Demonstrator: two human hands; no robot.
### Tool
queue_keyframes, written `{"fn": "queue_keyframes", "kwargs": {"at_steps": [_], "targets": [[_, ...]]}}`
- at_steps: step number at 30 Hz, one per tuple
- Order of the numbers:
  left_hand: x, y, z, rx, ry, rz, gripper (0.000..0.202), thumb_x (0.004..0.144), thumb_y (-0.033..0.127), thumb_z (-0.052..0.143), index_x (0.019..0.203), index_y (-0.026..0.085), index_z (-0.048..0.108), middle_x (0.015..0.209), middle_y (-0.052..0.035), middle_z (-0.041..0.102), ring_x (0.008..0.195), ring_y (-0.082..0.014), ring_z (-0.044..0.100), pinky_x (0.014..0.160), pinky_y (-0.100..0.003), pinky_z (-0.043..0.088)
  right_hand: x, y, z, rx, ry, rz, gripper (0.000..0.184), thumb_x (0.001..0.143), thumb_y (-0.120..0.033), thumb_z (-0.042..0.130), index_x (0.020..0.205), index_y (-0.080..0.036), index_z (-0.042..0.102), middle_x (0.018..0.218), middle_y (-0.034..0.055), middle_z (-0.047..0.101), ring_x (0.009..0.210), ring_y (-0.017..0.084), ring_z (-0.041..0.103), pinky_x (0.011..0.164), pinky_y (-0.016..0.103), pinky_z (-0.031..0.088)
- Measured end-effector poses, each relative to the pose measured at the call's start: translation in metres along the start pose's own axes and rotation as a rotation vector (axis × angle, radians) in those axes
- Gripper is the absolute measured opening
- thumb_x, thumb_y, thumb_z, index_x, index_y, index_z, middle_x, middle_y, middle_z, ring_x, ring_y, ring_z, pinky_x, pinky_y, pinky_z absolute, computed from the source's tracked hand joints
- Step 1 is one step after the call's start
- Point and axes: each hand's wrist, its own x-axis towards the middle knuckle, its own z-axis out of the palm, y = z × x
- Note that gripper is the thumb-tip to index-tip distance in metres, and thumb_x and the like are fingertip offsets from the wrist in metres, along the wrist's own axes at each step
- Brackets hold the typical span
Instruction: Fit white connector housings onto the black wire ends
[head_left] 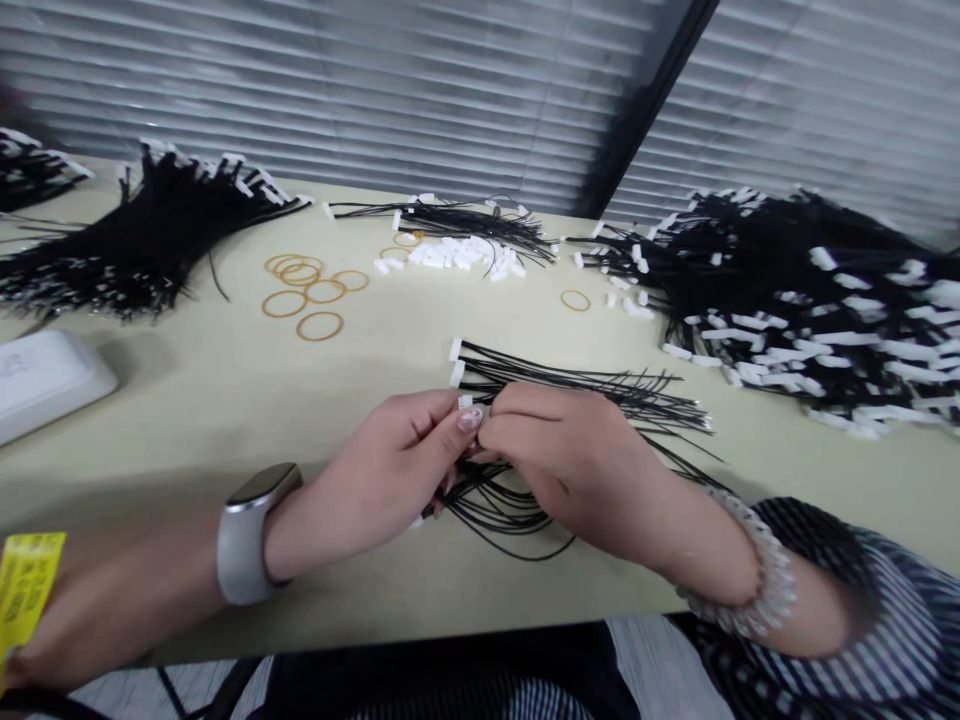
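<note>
My left hand [394, 465] is closed in a pinch around a small white connector [465, 402], whose end shows above the thumb. Against it, fingertip to fingertip, my right hand [574, 450] is closed too; whatever its fingers grip is hidden. Black wires [499, 505] loop out below both hands, and a white end pokes out under the left fingers. Behind the right hand lies a small bundle of black wires [555, 372] with white connectors at its left end and bare tips at its right.
Loose white connectors [465, 253] lie near the blinds beside another wire bundle [465, 218]. Several yellow rubber bands [320, 326] are scattered left of centre. Large wire piles stand at left [127, 240] and right [795, 290]. A white box-like object [52, 380] sits at the left edge.
</note>
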Motion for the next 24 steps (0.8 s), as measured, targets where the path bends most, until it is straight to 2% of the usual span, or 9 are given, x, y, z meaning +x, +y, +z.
{"fn": "queue_keyframes", "kwargs": {"at_steps": [7,9,13,16,18,20,21,22,24], "targets": [[0.002,-0.002,0.003,-0.053,0.019,0.009,0.037,0.088,0.043,0.036,0.063,0.017,0.04,0.051,0.0051,0.041,0.041,-0.0048,0.04,0.037,-0.013,0.035,-0.002,-0.005,0.003,-0.304,0.029,-0.151,0.023,0.087,-0.011,0.036,0.078,-0.015,0.057,0.069,0.0017,0.052,0.06,0.013,0.039,0.052,0.029,0.03],[0.002,-0.001,0.003,-0.044,0.035,-0.002,0.037,0.088,0.044,0.036,0.064,0.017,0.041,0.051,0.0049,0.041,0.041,-0.0054,0.041,0.037,-0.014,0.035,-0.002,-0.004,0.002,-0.328,0.04,-0.142,0.023,0.087,-0.011,0.037,0.078,-0.016,0.057,0.07,0.002,0.052,0.06,0.013,0.04,0.05,0.029,0.029],[0.0,0.001,0.001,-0.053,0.07,-0.066,0.038,0.086,0.047,0.037,0.068,0.016,0.047,0.052,0.0047,0.043,0.04,-0.0058,0.043,0.035,-0.014,0.035,-0.001,0.001,-0.009,-0.059,0.085,0.004,0.019,0.087,-0.016,0.043,0.075,-0.016,0.057,0.072,0.0019,0.053,0.064,0.011,0.046,0.054,0.024,0.036],[-0.002,0.001,0.001,-0.063,0.057,-0.071,0.038,0.085,0.05,0.038,0.072,0.016,0.048,0.053,0.0052,0.043,0.041,-0.0059,0.043,0.036,-0.014,0.036,0.004,0.005,-0.022,0.126,0.16,0.123,0.013,0.084,-0.025,0.053,0.089,-0.015,0.058,0.087,0.0059,0.057,0.083,0.014,0.051,0.073,0.028,0.043],[-0.003,0.002,0.002,-0.056,0.025,-0.057,0.037,0.084,0.05,0.039,0.072,0.016,0.047,0.054,0.0054,0.043,0.043,-0.0062,0.043,0.038,-0.015,0.037,0.01,0.008,-0.028,0.186,0.062,0.149,0.016,0.083,-0.027,0.055,0.094,-0.016,0.058,0.094,0.0066,0.058,0.09,0.016,0.051,0.08,0.031,0.041],[-0.002,0.005,0.0,-0.051,0.024,-0.065,0.036,0.083,0.05,0.041,0.071,0.016,0.047,0.055,0.0053,0.042,0.045,-0.0068,0.043,0.04,-0.016,0.037,0.013,0.013,-0.035,0.313,-0.053,0.173,0.012,0.084,-0.027,0.054,0.084,-0.017,0.061,0.083,0.0029,0.059,0.079,0.013,0.053,0.072,0.028,0.041],[-0.002,0.008,-0.001,-0.057,0.046,-0.074,0.036,0.083,0.05,0.042,0.07,0.016,0.047,0.056,0.0049,0.042,0.046,-0.0072,0.043,0.041,-0.016,0.037,0.014,0.017,-0.04,0.424,-0.031,0.217,0.013,0.083,-0.026,0.054,0.077,-0.016,0.061,0.075,0.001,0.058,0.071,0.011,0.052,0.067,0.026,0.041],[-0.002,0.011,-0.005,-0.069,0.077,-0.079,0.036,0.082,0.05,0.044,0.069,0.016,0.047,0.056,0.0046,0.042,0.048,-0.0076,0.043,0.041,-0.017,0.037,0.012,0.023,-0.046,0.547,0.073,0.283,0.015,0.082,-0.027,0.056,0.072,-0.016,0.06,0.069,-0.0002,0.057,0.066,0.01,0.051,0.063,0.024,0.04],[-0.002,0.018,-0.015,-0.104,0.151,-0.041,0.035,0.08,0.049,0.048,0.067,0.016,0.048,0.056,0.0041,0.042,0.049,-0.0084,0.043,0.043,-0.019,0.038,0.004,0.038,-0.063,0.754,0.44,0.421,0.019,0.08,-0.032,0.057,0.07,-0.016,0.058,0.068,-0.0005,0.056,0.066,0.01,0.052,0.064,0.025,0.041]]}}
